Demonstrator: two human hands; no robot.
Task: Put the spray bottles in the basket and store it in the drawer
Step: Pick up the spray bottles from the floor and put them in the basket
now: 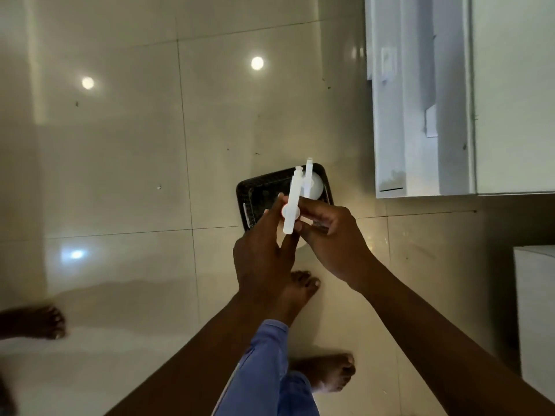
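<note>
I hold a white spray bottle (292,202) over the floor, seen from above, its long trigger head pointing away from me. My left hand (262,253) grips it from the left and my right hand (332,235) from the right, so its body is mostly hidden. Directly below lies a dark woven basket (255,190) on the tiles. A second white spray bottle (315,186) stands in the basket's far right part, nozzle pointing away.
A white cabinet (420,115) with what looks like a pulled-out drawer stands at the upper right. A white block (537,310) sits at the right edge. My bare feet (303,285) are below the hands; another person's foot (45,324) is at the left.
</note>
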